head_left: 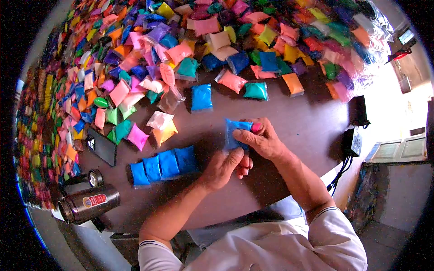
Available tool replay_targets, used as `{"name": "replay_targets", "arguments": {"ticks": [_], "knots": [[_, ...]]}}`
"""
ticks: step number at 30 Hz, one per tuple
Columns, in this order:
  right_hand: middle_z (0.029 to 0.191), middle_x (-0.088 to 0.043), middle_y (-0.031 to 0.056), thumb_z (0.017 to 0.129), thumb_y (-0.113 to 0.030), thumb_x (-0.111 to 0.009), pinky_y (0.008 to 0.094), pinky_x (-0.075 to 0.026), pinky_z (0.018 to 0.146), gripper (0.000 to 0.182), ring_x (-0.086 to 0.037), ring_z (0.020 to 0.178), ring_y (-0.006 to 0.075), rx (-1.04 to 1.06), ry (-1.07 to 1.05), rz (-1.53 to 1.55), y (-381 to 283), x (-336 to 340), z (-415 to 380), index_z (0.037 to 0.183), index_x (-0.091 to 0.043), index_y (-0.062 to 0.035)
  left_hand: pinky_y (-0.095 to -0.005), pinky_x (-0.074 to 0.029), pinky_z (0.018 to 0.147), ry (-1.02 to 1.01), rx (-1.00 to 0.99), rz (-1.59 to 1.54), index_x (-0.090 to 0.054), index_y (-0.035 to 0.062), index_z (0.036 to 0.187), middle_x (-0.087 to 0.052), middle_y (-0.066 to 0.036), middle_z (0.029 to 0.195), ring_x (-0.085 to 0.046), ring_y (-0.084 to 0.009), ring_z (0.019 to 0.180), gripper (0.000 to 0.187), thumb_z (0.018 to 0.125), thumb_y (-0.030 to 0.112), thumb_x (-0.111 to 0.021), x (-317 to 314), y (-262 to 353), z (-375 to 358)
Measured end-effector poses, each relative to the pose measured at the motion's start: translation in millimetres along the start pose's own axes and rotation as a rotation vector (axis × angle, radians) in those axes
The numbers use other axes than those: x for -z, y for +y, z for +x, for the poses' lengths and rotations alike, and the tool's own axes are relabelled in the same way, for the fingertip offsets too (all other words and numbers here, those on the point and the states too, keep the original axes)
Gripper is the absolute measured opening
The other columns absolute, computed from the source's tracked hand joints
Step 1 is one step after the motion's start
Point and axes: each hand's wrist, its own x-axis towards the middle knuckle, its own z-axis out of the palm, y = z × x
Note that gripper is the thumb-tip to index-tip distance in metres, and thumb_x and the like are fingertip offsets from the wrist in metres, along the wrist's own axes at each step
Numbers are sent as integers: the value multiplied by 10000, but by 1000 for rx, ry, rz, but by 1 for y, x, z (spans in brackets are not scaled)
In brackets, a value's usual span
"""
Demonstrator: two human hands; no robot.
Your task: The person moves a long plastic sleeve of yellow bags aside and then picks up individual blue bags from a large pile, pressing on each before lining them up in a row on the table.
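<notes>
A small clear plastic packet of blue material [231, 131] is held between my two hands above the table. My right hand [266, 143] is closed on its right side, with the thumb across its face. A small pink-red thing [257, 128] shows at the fingers of that hand; its kind cannot be made out. My left hand [224, 169] pinches the packet's lower edge, its other fingers curled. Just left of that hand, several blue packets [168, 163] lie side by side in a row. Another blue packet [201, 97] lies flat beyond my hands.
A large heap of multicoloured packets [208, 26] covers the far and left parts of the brown table [298, 117]. At left lie a dark flat tablet-like thing [102, 147] and a dark flask [90, 205]. A black-and-white box with cables [352, 142] sits at the right edge.
</notes>
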Motion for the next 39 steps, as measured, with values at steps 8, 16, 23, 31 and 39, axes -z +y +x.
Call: {"name": "replay_targets", "arguments": {"ticks": [8, 16, 23, 31, 39], "knots": [[818, -644, 13, 880, -227, -665, 246, -491, 650, 249, -595, 724, 81, -59, -53, 196, 4, 2, 3, 960, -624, 6, -254, -474, 593, -5, -15, -3, -523, 39, 825, -595, -86, 831, -566, -119, 688, 416, 1002, 391, -393, 1, 0, 1], [903, -652, 61, 788, -113, -608, 258, -509, 666, 370, -618, 735, 108, -87, -145, 449, -9, 7, 5, 1122, -572, 41, -257, -467, 604, -81, -4, -46, -509, 43, 805, -586, -101, 821, -557, -131, 675, 430, 996, 412, -398, 5, -3, 2], [872, -610, 51, 655, -212, -821, 246, -468, 596, 634, -570, 680, 117, -131, -71, 422, -5, 6, 4, 1167, -526, 19, -279, -459, 620, -120, 17, -142, -492, 57, 785, -583, -109, 819, -555, -159, 676, 478, 986, 470, -362, 8, -1, 4], [702, -545, -17, 614, -232, -876, 237, -436, 575, 431, -536, 634, 99, -8, -13, 137, -14, 18, 2, 819, -530, -78, -285, -447, 650, -140, -71, -100, -534, 42, 823, -583, -93, 865, -543, -153, 719, 520, 978, 500, -343, 10, -14, 2], [650, -491, -43, 706, -274, -830, 237, -361, 525, 370, -450, 599, 58, -26, -72, -43, -12, 12, -1, 717, -505, -98, -280, -439, 645, -58, -84, 274, -553, 50, 830, -556, -49, 801, -520, -126, 701, 436, 985, 424, -392, 1, 1, -3]]}}
